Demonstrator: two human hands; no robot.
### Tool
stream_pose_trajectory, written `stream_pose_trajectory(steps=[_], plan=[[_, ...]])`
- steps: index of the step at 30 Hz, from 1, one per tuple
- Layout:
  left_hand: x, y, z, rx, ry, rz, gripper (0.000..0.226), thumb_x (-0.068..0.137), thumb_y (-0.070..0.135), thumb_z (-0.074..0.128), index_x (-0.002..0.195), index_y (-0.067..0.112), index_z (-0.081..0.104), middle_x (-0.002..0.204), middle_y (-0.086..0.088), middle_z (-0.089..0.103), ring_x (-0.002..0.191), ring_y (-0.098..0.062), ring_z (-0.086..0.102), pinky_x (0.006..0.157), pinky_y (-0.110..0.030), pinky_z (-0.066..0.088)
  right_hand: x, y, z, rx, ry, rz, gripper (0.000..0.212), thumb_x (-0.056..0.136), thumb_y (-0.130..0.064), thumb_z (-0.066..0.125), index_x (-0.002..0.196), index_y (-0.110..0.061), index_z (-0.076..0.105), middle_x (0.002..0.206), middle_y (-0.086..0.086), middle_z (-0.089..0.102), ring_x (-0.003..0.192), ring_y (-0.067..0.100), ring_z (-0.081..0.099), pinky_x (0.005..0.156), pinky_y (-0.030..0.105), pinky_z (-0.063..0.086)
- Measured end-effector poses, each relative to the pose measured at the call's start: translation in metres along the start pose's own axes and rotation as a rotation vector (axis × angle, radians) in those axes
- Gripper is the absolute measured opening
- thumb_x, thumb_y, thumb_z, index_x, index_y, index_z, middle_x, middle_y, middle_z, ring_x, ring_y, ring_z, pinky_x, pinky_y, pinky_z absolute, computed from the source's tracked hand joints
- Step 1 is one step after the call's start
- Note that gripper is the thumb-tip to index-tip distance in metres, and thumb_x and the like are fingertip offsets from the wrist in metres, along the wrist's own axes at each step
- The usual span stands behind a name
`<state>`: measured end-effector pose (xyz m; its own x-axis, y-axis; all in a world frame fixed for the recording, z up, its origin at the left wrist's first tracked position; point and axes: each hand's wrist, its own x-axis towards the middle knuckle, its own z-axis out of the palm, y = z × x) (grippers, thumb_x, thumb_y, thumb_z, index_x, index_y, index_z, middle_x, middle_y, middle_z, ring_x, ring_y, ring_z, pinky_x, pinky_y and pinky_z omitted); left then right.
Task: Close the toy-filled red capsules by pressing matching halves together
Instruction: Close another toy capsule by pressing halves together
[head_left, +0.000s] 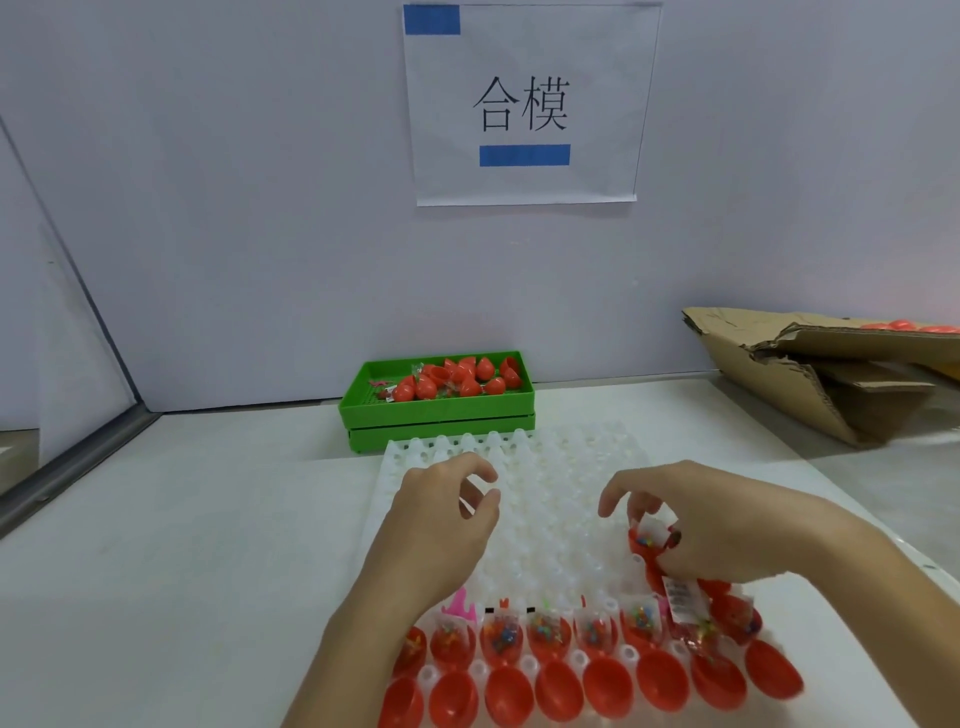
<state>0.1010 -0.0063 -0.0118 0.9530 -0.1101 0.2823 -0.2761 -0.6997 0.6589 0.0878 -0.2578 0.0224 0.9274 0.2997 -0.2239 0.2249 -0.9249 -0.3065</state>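
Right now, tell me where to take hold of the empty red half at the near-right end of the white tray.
Pinch the empty red half at its raised rim, coming from above and the right. It lies with its hollow facing up at the row's end, so that side looks free, while its left neighbour sits close. The right hand is busy holding a filled capsule half; the left hand holds nothing.

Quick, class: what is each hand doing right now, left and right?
Left hand: fingers loosely curled, holding nothing, above the white plastic holder tray.
Right hand: gripping a toy-filled red plastic capsule half.
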Motion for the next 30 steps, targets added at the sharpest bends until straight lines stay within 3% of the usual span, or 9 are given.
stream_pose_trajectory(steps=[5, 10, 13, 16, 21, 25, 30], plan=[[-0.001, 0.003, 0.000, -0.033, -0.023, -0.004, 0.011, 0.097, 0.031, 0.057, 0.105, 0.036, 0.063, 0.091, 0.014, 0.064, 0.079, 0.001, 0.062, 0.063, -0.010, 0.046, 0.001, 0.005, -0.004, 0.030, 0.163, -0.069, 0.047, 0.088, -0.022, 0.066, 0.113, -0.058, 0.050, 0.106, -0.025, 0.056, 0.092, -0.005, 0.055, 0.063, 0.014, 0.049], [-0.001, 0.005, 0.002, -0.116, -0.038, 0.014, 0.013, 0.095, 0.026, 0.060, 0.105, 0.031, 0.066, 0.089, 0.015, 0.066, 0.082, 0.008, 0.059, 0.064, -0.003, 0.046, 0.007, -0.004, -0.005, 0.115, 0.336, -0.152, 0.050, 0.087, -0.017, 0.069, 0.113, -0.056, 0.051, 0.106, -0.026, 0.060, 0.098, -0.002, 0.059, 0.083, 0.024, 0.055], [-0.001, 0.006, 0.003, -0.227, -0.052, -0.005, 0.013, 0.095, 0.025, 0.061, 0.106, 0.029, 0.067, 0.089, 0.011, 0.070, 0.082, 0.002, 0.064, 0.069, -0.007, 0.050, 0.016, -0.021, -0.004, 0.210, 0.344, -0.249, 0.053, 0.085, -0.012, 0.072, 0.114, -0.052, 0.055, 0.102, -0.024, 0.064, 0.093, -0.002, 0.063, 0.082, 0.022, 0.056], [0.000, 0.009, 0.002, -0.427, -0.061, -0.069, 0.015, 0.097, 0.022, 0.060, 0.110, 0.025, 0.066, 0.090, 0.003, 0.074, 0.082, -0.005, 0.071, 0.079, -0.023, 0.057, 0.031, -0.043, -0.005, 0.236, 0.323, -0.344, 0.055, 0.085, -0.009, 0.073, 0.112, -0.053, 0.055, 0.100, -0.024, 0.065, 0.092, -0.007, 0.060, 0.076, 0.017, 0.055], [0.003, 0.015, -0.006, -0.833, -0.059, -0.238, 0.023, 0.099, 0.030, 0.059, 0.106, 0.011, 0.070, 0.091, -0.008, 0.077, 0.081, -0.024, 0.076, 0.073, -0.028, 0.060, 0.049, -0.070, -0.007, 0.212, 0.346, -0.438, 0.056, 0.085, -0.010, 0.074, 0.116, -0.052, 0.053, 0.105, -0.026, 0.062, 0.092, -0.010, 0.058, 0.069, 0.020, 0.056], [0.005, 0.011, -0.009, -0.951, -0.028, -0.298, 0.022, 0.093, 0.019, 0.068, 0.109, 0.004, 0.067, 0.096, -0.015, 0.076, 0.084, -0.028, 0.076, 0.075, -0.029, 0.061, 0.056, -0.078, 0.000, 0.222, 0.369, -0.451, 0.057, 0.087, -0.005, 0.071, 0.122, -0.047, 0.054, 0.108, -0.025, 0.059, 0.093, -0.002, 0.061, 0.075, 0.024, 0.060], [0.006, 0.008, -0.007, -1.040, -0.030, -0.304, 0.017, 0.095, 0.014, 0.064, 0.105, 0.001, 0.071, 0.095, -0.014, 0.076, 0.087, -0.028, 0.075, 0.078, -0.028, 0.060, 0.053, -0.068, 0.004, 0.377, 0.429, -0.430, 0.057, 0.087, -0.009, 0.073, 0.128, -0.045, 0.055, 0.116, -0.023, 0.058, 0.099, -0.005, 0.062, 0.084, 0.014, 0.054]])
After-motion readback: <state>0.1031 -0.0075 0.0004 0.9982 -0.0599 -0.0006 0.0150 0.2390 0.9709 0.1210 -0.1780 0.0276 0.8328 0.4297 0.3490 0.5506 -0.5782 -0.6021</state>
